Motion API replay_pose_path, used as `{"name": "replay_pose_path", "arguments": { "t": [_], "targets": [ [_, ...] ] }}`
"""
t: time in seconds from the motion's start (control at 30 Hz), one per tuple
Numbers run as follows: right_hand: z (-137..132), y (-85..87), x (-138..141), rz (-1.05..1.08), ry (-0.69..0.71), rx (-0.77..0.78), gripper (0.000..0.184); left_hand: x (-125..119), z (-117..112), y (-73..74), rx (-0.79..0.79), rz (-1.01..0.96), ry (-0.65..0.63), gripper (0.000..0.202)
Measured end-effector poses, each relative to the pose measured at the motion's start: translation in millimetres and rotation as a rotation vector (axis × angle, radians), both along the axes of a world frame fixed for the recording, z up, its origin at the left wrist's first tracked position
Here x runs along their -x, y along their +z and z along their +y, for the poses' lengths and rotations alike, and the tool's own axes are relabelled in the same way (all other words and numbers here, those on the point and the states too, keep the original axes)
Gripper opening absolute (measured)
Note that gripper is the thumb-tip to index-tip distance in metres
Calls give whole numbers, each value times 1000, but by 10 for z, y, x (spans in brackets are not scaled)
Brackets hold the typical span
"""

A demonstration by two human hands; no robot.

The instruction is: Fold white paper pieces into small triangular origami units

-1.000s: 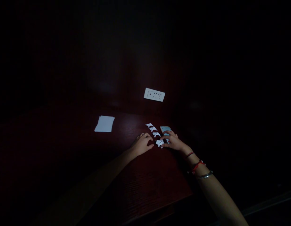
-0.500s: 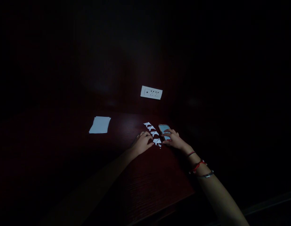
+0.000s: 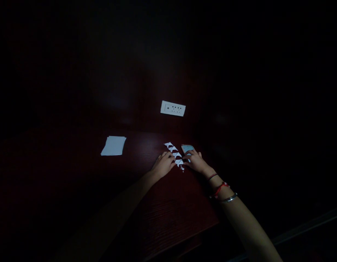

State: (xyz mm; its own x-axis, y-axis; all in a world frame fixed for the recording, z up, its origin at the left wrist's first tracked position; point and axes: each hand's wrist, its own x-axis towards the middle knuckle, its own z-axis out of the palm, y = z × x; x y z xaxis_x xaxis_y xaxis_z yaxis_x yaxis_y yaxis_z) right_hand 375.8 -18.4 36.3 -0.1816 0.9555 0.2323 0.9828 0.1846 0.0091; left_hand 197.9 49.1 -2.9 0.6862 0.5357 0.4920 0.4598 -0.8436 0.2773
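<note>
Several small white folded papers (image 3: 177,155) lie in a slanting row on the dark red table. My left hand (image 3: 163,165) is at the left side of the nearest folded paper (image 3: 179,162), thumb and fingertips closed on its edge. My right hand (image 3: 197,162) has its thumb and forefinger at the right end of that same paper. Its other fingers reach over a phone (image 3: 187,148) with a lit screen and hide part of it. Tiny white paper scraps (image 3: 182,169) lie just in front of the nearest folded paper.
A stack of white paper sheets (image 3: 114,146) lies on the table (image 3: 171,207) to the left. On the wall behind is a white socket panel (image 3: 173,108). The table's front edge runs along the lower right, and the surroundings are very dark.
My right hand has moved left, off part of the phone, to the nearest folded paper. That paper now sits straighter in the row. The whole view has shifted slightly.
</note>
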Motion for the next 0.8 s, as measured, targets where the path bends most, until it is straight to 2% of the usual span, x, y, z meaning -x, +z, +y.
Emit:
{"name": "replay_pose_path", "arguments": {
  "t": [0.23, 0.37, 0.57, 0.8],
  "targets": [
    [-51, 15, -2, 60, -11, -89, 22, 13, 32, -21, -9, -23, 8, 15],
    [-167, 17, 70, 119, 49, -116, 22, 39, 12, -29, -5, -31, 15, 14],
    [-315, -51, 167, 109, 109, -113, 22, 46, -9, -23, 13, -43, 24, 15],
    [-343, -97, 119, 90, 151, -63, 29, 130, -90, -8, 21, -16, 52, 15]
  ]
}}
